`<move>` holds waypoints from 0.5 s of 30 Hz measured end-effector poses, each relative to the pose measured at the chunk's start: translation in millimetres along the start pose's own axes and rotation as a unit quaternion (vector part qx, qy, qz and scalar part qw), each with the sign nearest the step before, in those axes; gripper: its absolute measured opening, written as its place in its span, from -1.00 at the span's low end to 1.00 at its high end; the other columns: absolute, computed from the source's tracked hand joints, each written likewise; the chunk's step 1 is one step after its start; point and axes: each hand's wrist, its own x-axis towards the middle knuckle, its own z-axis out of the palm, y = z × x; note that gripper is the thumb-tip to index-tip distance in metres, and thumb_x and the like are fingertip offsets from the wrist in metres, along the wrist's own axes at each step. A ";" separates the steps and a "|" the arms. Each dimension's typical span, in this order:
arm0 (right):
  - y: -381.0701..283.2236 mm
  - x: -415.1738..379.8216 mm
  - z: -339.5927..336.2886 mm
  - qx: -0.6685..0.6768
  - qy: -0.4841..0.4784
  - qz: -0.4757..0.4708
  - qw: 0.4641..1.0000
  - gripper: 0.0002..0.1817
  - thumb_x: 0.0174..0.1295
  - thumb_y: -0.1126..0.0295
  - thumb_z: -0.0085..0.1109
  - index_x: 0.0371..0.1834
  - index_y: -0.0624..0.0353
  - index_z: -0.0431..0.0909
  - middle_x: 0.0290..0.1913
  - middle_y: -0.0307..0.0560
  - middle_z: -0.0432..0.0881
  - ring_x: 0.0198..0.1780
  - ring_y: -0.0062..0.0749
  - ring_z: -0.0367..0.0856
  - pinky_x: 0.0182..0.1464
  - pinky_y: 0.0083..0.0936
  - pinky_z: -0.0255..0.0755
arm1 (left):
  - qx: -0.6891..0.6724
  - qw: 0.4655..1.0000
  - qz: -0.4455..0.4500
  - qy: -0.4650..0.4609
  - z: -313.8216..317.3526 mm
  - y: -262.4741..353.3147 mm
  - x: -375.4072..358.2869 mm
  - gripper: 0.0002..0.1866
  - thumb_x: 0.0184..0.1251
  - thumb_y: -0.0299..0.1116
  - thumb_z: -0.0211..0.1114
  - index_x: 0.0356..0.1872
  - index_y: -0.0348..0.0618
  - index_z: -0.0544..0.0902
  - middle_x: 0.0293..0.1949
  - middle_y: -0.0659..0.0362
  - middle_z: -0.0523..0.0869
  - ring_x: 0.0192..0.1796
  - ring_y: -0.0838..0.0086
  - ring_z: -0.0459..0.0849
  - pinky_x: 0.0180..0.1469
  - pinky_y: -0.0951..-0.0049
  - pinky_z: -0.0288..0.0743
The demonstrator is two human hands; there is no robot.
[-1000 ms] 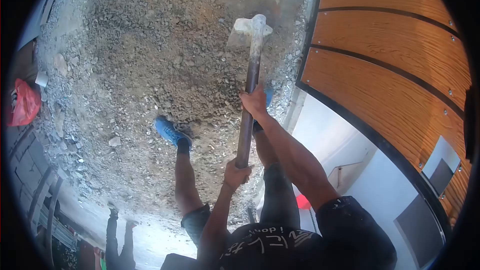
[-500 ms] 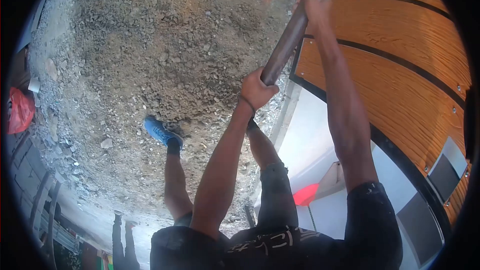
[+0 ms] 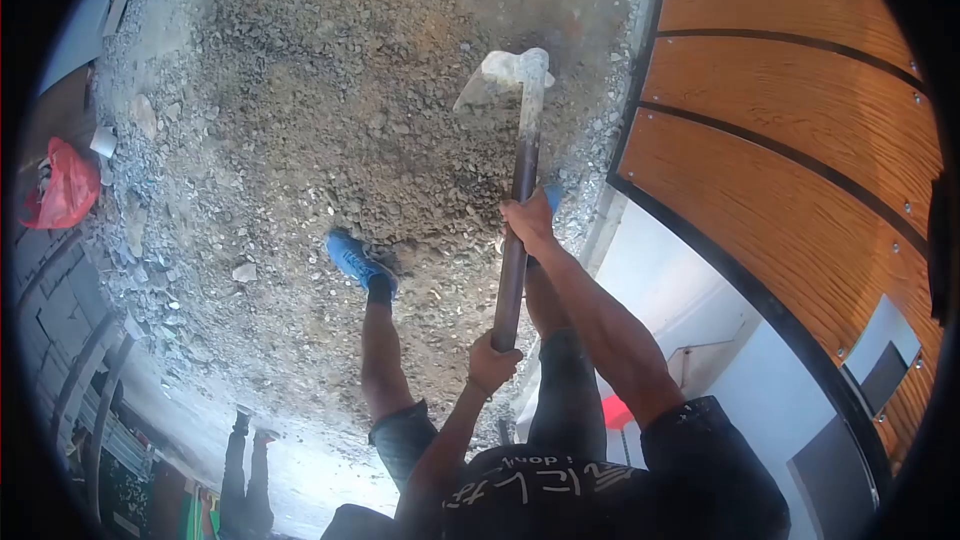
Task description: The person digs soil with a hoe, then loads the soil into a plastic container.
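Observation:
A hoe point(image 3: 514, 270) with a dark brown handle and a pale, dirt-caked metal head stretches forward over the rubble. My left hand point(image 3: 492, 364) is wrapped round the handle's near end. Farther up the handle, my right hand point(image 3: 531, 221) grips it below the pale socket. The blade points left and overlaps the loose gravel point(image 3: 400, 140) in this view. One blue shoe point(image 3: 355, 258) stands on the gravel left of the handle; the other is mostly hidden behind my right hand.
A wood-panelled gate point(image 3: 770, 90) with black strips runs along the right, beside a white wall point(image 3: 650, 260). At the far left lies a red plastic bag point(image 3: 66, 185) near broken stones. Another person's legs point(image 3: 246, 470) show at the lower left.
Both hands have come down and closer to my body with the hoe. Its head, out of view before, now shows over the gravel. The handle has swung to a more upright line in view.

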 end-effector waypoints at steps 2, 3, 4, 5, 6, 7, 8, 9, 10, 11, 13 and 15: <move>48.4 -36.0 -5.1 -0.034 0.035 -0.022 0.999 -0.53 -0.02 0.49 0.25 -0.02 0.40 0.34 -0.51 0.01 0.56 -0.65 -0.40 0.55 -0.63 -0.46 0.46 | 0.002 0.999 -0.033 -0.022 8.7 -37.0 -39.0 -0.59 -0.12 -0.41 0.37 -0.17 -0.36 0.56 -0.56 0.07 0.64 -0.60 0.46 0.64 -0.53 0.40 0.53; 55.8 -57.3 -12.8 -0.071 0.035 -0.118 0.990 -0.51 -0.01 0.52 0.23 0.02 0.38 0.31 -0.51 0.00 0.55 -0.66 -0.40 0.54 -0.63 -0.46 0.46 | 0.026 0.999 -0.019 -0.009 12.8 -57.0 -49.5 -0.59 -0.12 -0.41 0.37 -0.17 -0.34 0.56 -0.55 0.04 0.65 -0.57 0.39 0.66 -0.49 0.37 0.55; 43.4 -61.1 -21.5 -0.108 0.035 -0.221 0.969 -0.48 -0.01 0.54 0.21 0.05 0.37 0.27 -0.50 -0.01 0.53 -0.66 -0.41 0.54 -0.64 -0.46 0.45 | 0.046 0.999 0.004 0.006 18.8 -56.6 -43.1 -0.59 -0.13 -0.42 0.37 -0.17 -0.32 0.56 -0.53 0.01 0.65 -0.54 0.33 0.68 -0.45 0.34 0.57; 28.2 -52.4 -33.8 -0.113 0.037 -0.226 0.967 -0.48 -0.01 0.54 0.21 0.05 0.37 0.27 -0.50 -0.01 0.53 -0.66 -0.41 0.54 -0.64 -0.46 0.45 | 0.042 0.999 0.009 0.003 27.9 -54.9 -25.1 -0.59 -0.13 -0.42 0.37 -0.17 -0.32 0.56 -0.53 0.01 0.65 -0.54 0.33 0.68 -0.45 0.34 0.57; -4.9 -53.4 -49.5 0.003 0.001 -0.157 0.988 -0.50 -0.01 0.56 0.19 0.04 0.34 0.26 -0.51 -0.03 0.52 -0.67 -0.40 0.52 -0.65 -0.46 0.44 | 0.082 0.989 0.119 0.024 35.5 -43.7 -10.1 -0.57 -0.13 -0.41 0.37 -0.14 -0.31 0.56 -0.51 -0.04 0.66 -0.48 0.23 0.70 -0.39 0.31 0.58; -33.2 -53.8 -66.1 0.119 -0.032 -0.079 0.989 -0.51 -0.01 0.58 0.17 0.02 0.31 0.25 -0.52 -0.05 0.50 -0.68 -0.40 0.51 -0.65 -0.46 0.43 | 0.122 0.966 0.223 0.043 42.6 -22.3 -0.6 -0.56 -0.13 -0.39 0.36 -0.12 -0.29 0.56 -0.48 -0.09 0.67 -0.43 0.14 0.72 -0.34 0.27 0.59; -61.2 -37.8 -83.0 0.145 -0.020 -0.096 0.985 -0.55 -0.03 0.56 0.18 -0.03 0.31 0.26 -0.50 -0.06 0.50 -0.67 -0.40 0.52 -0.64 -0.45 0.43 | 0.113 0.969 0.216 0.031 51.3 3.9 17.8 -0.55 -0.14 -0.37 0.37 -0.12 -0.28 0.55 -0.46 -0.11 0.67 -0.38 0.08 0.71 -0.30 0.24 0.59; -95.7 -8.2 -100.0 0.172 -0.009 -0.121 0.978 -0.58 -0.05 0.54 0.18 -0.08 0.30 0.28 -0.48 -0.07 0.50 -0.67 -0.40 0.53 -0.62 -0.45 0.43 | 0.103 0.970 0.218 0.022 60.9 50.8 46.1 -0.54 -0.15 -0.35 0.37 -0.12 -0.27 0.55 -0.44 -0.14 0.67 -0.34 0.02 0.70 -0.26 0.20 0.59; -127.4 21.7 -115.1 0.154 0.031 -0.156 0.975 -0.64 -0.04 0.58 0.13 -0.16 0.27 0.26 -0.54 -0.09 0.48 -0.69 -0.41 0.49 -0.66 -0.45 0.41 | 0.136 0.944 0.296 0.060 73.5 74.0 83.2 -0.53 -0.16 -0.30 0.37 -0.13 -0.27 0.55 -0.44 -0.12 0.67 -0.32 0.02 0.71 -0.22 0.19 0.59; -158.2 46.6 -130.5 0.136 0.044 -0.188 0.972 -0.68 -0.04 0.58 0.11 -0.20 0.31 0.28 -0.59 -0.09 0.47 -0.70 -0.41 0.49 -0.68 -0.42 0.42 | 0.116 0.914 0.375 0.101 85.6 103.2 115.9 -0.55 -0.20 -0.34 0.39 -0.18 -0.29 0.59 -0.43 -0.05 0.68 -0.42 0.12 0.68 -0.29 0.26 0.55; -198.8 93.3 -150.1 0.107 0.071 -0.237 0.963 -0.82 -0.06 0.55 0.12 -0.37 0.29 0.36 -0.60 -0.10 0.46 -0.65 -0.40 0.51 -0.62 -0.42 0.48 | 0.146 0.930 0.333 0.054 92.8 178.9 140.6 -0.59 -0.18 -0.36 0.36 -0.21 -0.33 0.58 -0.47 -0.03 0.68 -0.45 0.15 0.67 -0.32 0.28 0.54; -187.4 133.4 -150.4 0.093 0.079 -0.201 0.972 -0.84 -0.06 0.55 0.13 -0.40 0.33 0.39 -0.61 -0.08 0.48 -0.67 -0.38 0.51 -0.64 -0.41 0.48 | 0.156 0.918 0.360 0.061 99.8 178.6 160.4 -0.60 -0.16 -0.36 0.36 -0.22 -0.35 0.58 -0.49 -0.02 0.67 -0.48 0.19 0.66 -0.35 0.31 0.54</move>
